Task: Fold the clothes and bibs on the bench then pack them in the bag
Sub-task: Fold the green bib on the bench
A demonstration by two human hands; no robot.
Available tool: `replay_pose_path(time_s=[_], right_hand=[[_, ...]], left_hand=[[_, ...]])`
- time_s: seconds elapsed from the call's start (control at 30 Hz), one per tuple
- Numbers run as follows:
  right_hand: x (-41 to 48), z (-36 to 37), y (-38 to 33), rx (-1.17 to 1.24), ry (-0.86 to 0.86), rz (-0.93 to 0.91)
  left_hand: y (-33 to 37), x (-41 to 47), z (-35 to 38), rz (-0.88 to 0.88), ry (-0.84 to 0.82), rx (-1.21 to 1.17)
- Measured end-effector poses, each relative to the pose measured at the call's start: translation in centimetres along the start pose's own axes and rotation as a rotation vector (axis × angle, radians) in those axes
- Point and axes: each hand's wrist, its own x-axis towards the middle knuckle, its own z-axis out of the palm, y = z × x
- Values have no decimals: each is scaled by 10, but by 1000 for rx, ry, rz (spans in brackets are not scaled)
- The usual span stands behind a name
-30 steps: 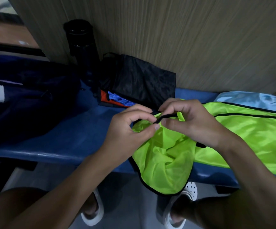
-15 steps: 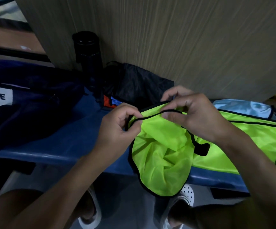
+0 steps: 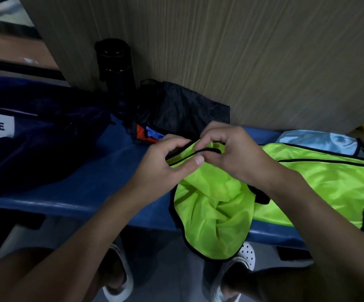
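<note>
At mid-frame, the left hand and right hand each pinch the black-piped edge of the neon-green mesh bib draped over the blue padded bench, seemingly matching edges for a fold, with the black fabric bag lying just above them.

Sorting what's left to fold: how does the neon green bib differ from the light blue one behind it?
The green bib is neon yellow-green; the light blue bib is pale blue. The left hand and right hand pinch the green bib's black edge; nothing touches the light blue bib. The green bib droops over the front edge of the bench; the light blue bib lies back by the wall. Both have black trim.
</note>
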Motion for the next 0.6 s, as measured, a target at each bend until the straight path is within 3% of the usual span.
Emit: replay_pose_path(time_s=[0.13,0.27,0.4,0.5,0.6], right_hand=[[-7,3,4,-44,46,21],[-35,0,6,-53,203,66],[-91,8,8,103,355,285],[-132,21,16,-74,413,468],[-156,31,27,-152,346,709]], left_hand=[[-1,1,3,12,60,-64],[-7,-4,9,26,112,-20],[-10,-12,20,-8,101,-22],[-12,-18,25,6,57,22],[-12,-25,31,103,12,105]])
